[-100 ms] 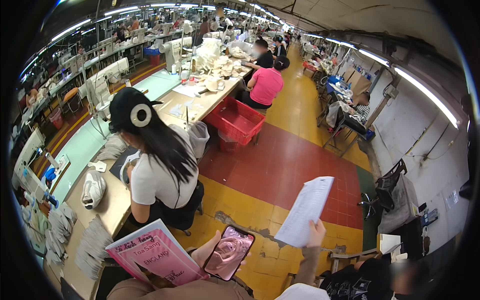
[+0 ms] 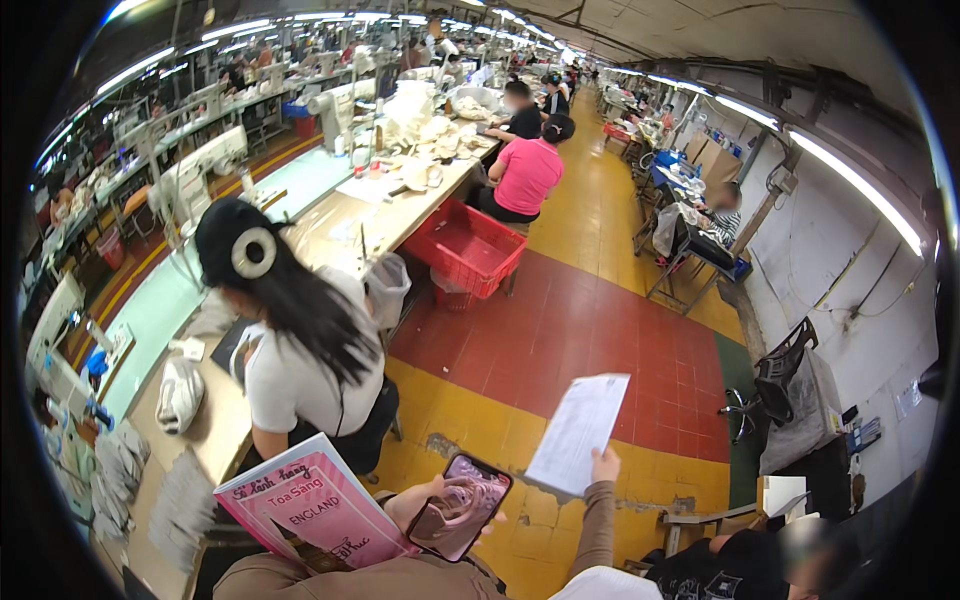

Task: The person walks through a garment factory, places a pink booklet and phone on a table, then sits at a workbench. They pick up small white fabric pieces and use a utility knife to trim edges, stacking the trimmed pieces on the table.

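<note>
My left hand is wrapped round a smartphone, thumb on its left side and fingertips showing at its right. Pale pink curved shapes fill the phone's lit screen. A pink and white notebook with handwriting on its cover leans against my left forearm, partly covering that hand's wrist. Out to the right, my right hand pinches the lower right edge of a white paper sheet. The sheet is held up, tilted, above the floor; its fine print is too small to make out.
A worker in a white top sits at a long sewing table, near a pale shoe and stacked grey pieces. Behind stands a red crate. Another person in black is close at lower right.
My right hand and the paper sheet have moved left and slightly down. The background has shifted a little left in the view; the phone and notebook stay nearly where they were.
</note>
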### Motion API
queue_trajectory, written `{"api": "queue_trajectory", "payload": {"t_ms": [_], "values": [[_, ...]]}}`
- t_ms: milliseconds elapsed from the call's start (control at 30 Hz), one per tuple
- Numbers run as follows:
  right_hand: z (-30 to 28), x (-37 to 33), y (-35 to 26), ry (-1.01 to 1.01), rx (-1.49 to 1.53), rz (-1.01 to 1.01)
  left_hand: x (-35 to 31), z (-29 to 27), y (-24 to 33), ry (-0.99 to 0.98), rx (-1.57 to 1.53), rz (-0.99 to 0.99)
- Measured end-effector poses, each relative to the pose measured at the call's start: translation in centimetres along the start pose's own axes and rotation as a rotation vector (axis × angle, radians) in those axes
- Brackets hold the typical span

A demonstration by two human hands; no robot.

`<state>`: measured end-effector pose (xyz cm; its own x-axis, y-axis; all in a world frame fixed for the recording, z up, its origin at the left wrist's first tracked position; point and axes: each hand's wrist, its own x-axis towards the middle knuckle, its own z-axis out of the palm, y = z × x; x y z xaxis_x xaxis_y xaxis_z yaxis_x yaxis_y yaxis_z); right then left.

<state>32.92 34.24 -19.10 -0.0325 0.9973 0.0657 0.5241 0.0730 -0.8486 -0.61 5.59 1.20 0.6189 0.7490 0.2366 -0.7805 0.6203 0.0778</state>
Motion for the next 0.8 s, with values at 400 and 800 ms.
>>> {"api": "queue_trajectory", "payload": {"t_ms": [400,800], "values": [[-5.0,-21.3,14.2,0.229,-0.220,1.304,26.6,-2.2,15.6,0.016,0.318,-0.710],[-6.7,-8.7,17.9,0.473,0.002,1.563,60.4,-11.2,17.0,-0.124,0.512,-1.049]]}}
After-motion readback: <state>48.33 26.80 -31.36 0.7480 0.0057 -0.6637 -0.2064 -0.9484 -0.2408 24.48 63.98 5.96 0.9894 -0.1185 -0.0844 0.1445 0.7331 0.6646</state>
